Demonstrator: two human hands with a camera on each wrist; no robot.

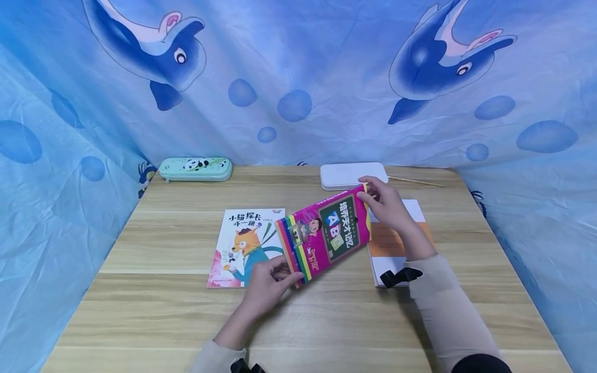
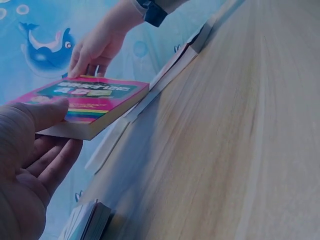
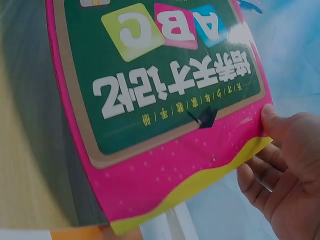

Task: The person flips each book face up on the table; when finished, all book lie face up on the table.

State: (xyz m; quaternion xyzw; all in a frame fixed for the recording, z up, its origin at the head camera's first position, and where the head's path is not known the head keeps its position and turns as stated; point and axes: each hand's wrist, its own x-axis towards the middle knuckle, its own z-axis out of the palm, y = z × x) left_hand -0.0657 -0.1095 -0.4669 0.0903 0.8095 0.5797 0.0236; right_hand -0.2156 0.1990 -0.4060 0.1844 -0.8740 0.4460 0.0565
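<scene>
A thick pink book [image 1: 322, 254] with a green board and ABC on its cover is held tilted above the table, cover up. My left hand [image 1: 266, 287] pinches its striped lower-left end, thumb on the cover and fingers beneath, as the left wrist view shows. At the opposite end, my right hand [image 1: 389, 207] grips the corner by the yellow wavy edge; in the right wrist view the thumb [image 3: 277, 122] lies at the cover's edge. Partly under the left hand's side lies a picture book [image 1: 247, 233] with a fox-like animal. A white and orange book [image 1: 396, 241] lies below the right hand.
A mint panda pencil case [image 1: 196, 170] stands at the table's back left. Farther right at the back are a white case [image 1: 347, 175] and a thin wooden stick [image 1: 417, 181]. Behind the wooden table [image 1: 154, 311] hangs a blue dolphin-print curtain [image 1: 298, 52].
</scene>
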